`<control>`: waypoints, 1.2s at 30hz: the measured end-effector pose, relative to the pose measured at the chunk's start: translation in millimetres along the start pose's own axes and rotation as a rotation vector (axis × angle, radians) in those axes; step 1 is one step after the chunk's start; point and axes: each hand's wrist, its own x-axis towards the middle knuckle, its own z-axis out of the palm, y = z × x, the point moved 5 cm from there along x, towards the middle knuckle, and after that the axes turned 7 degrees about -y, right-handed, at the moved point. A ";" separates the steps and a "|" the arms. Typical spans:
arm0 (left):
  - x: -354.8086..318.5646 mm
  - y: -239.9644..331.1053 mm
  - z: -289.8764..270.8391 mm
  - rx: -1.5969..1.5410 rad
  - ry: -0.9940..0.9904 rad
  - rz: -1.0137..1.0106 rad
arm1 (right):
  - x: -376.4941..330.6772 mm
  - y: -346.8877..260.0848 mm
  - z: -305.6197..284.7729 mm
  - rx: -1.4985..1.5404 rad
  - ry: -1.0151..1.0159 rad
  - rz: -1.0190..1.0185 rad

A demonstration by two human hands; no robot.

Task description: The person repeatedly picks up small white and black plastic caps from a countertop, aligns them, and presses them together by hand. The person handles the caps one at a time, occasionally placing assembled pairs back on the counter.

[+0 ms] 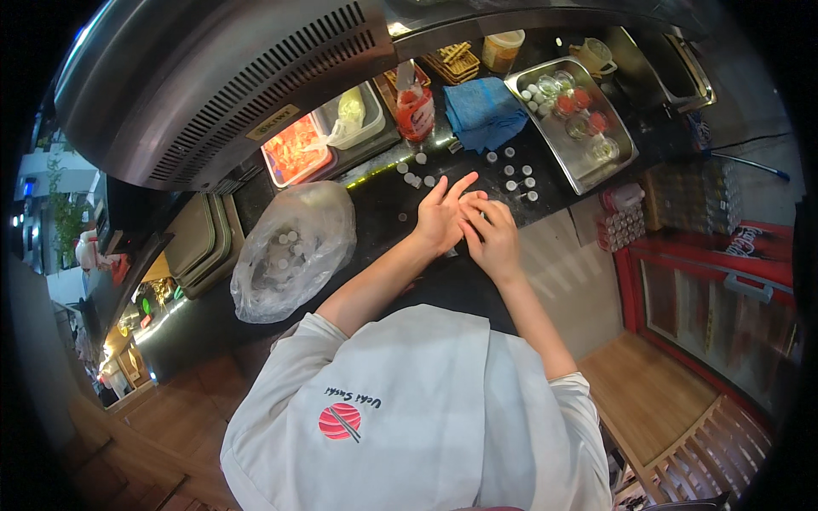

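My left hand (pixel 440 220) is turned palm up over the dark counter, its fingers stretched out and spread. My right hand (pixel 494 232) meets it at the fingers, with its own fingers bent and drawn together. What they pinch, if anything, is hidden. Just beyond my hands lie several small round grey-white pieces (pixel 511 185), in one group to the right and another group (pixel 415 180) to the left. Left of my left forearm sits a clear plastic bag (pixel 328 255) with more such round pieces inside.
A metal tray (pixel 586 175) at the far right holds small clear cups, some red inside. Beside it lie a blue cloth (pixel 486 113) and a red-labelled bottle (pixel 415 115). Orange food fills a container (pixel 297 152) under the steel hood (pixel 230 85). A red glass-door fridge (pixel 707 298) stands right.
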 end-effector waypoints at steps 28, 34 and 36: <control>-32.6 9.7 -29.3 0.610 0.117 -0.076 | -47.6 177.2 -13.4 -0.149 0.112 0.519; -29.2 11.4 -40.7 0.621 0.134 -0.100 | -38.4 177.3 -7.0 -0.181 0.072 0.566; -27.5 9.0 -42.5 0.603 0.122 -0.098 | -36.1 172.2 -7.7 -0.207 0.042 0.597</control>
